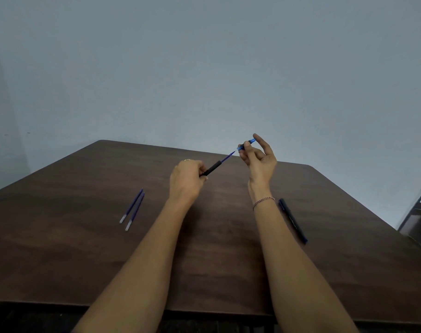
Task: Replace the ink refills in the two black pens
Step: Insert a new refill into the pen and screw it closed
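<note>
Both forearms reach up from the near edge of the dark wooden table [84,260]: the left hand [186,180] is closed on the black pen barrel [210,168], its blue refill [227,157] protruding, while the right hand [258,156] pinches a blue tip piece [246,144] just beyond the refill's point, apparently unscrewed to free it. Two spare refills [132,209] lie side by side at left, well apart from the second black pen [293,221] beside the right wrist, probably awaiting their turn. A plain grey-blue wall [204,68] stands behind.
</note>
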The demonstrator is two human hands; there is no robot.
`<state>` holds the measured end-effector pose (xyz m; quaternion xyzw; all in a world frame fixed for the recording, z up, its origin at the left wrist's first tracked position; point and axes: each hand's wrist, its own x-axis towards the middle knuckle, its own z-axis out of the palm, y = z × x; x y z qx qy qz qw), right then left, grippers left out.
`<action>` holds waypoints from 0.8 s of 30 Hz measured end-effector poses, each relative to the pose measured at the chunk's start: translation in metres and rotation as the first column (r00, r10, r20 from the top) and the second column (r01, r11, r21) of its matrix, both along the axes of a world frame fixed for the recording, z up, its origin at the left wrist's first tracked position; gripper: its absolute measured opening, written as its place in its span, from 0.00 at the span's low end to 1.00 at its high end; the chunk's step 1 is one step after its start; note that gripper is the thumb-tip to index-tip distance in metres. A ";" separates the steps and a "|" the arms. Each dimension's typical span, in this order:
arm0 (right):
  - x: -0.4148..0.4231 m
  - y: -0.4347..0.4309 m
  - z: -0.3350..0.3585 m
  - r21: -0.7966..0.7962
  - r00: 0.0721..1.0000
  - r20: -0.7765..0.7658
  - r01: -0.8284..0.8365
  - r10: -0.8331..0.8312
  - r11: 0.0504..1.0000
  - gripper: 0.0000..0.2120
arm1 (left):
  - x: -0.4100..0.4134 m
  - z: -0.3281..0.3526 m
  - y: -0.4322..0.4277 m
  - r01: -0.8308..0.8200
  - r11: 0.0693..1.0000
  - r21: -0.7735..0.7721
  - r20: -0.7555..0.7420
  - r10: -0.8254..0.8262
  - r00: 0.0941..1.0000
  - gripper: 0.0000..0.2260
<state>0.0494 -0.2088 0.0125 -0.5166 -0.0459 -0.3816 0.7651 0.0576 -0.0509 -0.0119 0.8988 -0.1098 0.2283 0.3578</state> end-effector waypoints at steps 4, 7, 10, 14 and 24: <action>-0.001 0.000 0.001 -0.032 1.000 -0.016 0.007 -0.007 0.999 0.15 | 0.000 0.000 0.000 0.003 1.000 0.006 0.010 -0.003 1.000 0.07; -0.001 -0.001 0.002 -0.036 1.000 -0.022 0.012 -0.013 0.999 0.16 | 0.000 0.000 0.001 -0.004 1.000 0.005 0.027 0.004 1.000 0.07; -0.001 -0.003 0.002 -0.052 1.000 -0.023 0.019 -0.021 0.998 0.15 | -0.001 0.001 0.001 -0.007 1.000 0.001 0.028 0.007 1.000 0.07; -0.001 -0.004 0.001 -0.070 0.999 -0.033 0.017 -0.019 0.997 0.16 | -0.001 0.001 0.000 -0.001 1.000 0.006 0.026 0.001 1.000 0.07; 0.000 -0.002 0.000 -0.115 0.999 -0.053 0.000 -0.006 0.993 0.16 | -0.001 0.002 0.001 -0.009 1.000 0.009 0.028 0.009 1.000 0.08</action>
